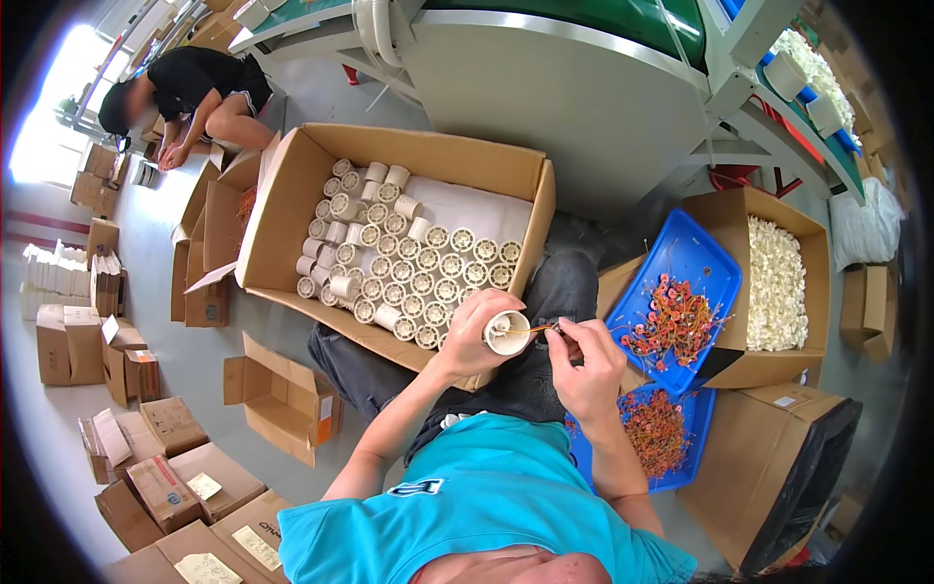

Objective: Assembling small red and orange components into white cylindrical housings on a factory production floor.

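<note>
Cup point(507, 334), likely light and stiff, best held round the outside: left hand point(469, 337) clasps it, right hand point(591, 367) pinches wires point(535, 330).

The cup-shaped housing point(507, 333) is cream-white, the thin wire point(538, 330) at its mouth yellow-orange. White round housings point(452, 265) show spoked, wheel-like faces inside a plain brown carton point(457, 156). The upper tray point(693, 241) is bright blue; its tangled wired parts point(676, 321) look red, orange and yellow, though individual strands blur. Turquoise T-shirt point(506, 487), faded charcoal jeans point(559, 282), green conveyor belt point(623, 19), pale grey side panel point(564, 107).
</note>
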A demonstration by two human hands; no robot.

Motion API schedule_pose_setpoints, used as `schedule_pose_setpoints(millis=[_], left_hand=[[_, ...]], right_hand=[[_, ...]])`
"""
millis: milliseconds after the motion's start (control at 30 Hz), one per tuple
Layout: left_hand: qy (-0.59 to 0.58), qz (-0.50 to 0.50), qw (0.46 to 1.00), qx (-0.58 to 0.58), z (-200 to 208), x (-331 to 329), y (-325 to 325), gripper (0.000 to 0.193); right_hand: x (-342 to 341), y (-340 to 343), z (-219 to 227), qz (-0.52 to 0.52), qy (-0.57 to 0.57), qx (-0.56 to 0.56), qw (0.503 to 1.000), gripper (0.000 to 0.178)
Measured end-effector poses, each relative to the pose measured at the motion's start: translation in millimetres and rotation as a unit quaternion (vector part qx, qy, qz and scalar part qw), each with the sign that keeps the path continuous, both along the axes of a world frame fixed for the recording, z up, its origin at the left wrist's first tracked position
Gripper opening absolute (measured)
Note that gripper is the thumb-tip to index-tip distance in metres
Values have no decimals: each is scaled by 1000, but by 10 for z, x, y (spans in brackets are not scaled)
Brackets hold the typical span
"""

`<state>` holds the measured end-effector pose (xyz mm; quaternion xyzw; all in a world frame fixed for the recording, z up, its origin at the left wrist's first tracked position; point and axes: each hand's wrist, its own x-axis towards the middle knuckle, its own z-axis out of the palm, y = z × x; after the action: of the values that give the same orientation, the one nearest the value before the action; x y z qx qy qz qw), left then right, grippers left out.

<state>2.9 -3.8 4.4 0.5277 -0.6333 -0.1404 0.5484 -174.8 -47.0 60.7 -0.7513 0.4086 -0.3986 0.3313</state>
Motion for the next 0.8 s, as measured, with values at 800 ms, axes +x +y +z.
schedule_pose_setpoints(millis=[800], left_hand=[[-114,37,989,88,24,-46,-9,47]], right_hand=[[128,63,-11,95,114,-104,983,26]])
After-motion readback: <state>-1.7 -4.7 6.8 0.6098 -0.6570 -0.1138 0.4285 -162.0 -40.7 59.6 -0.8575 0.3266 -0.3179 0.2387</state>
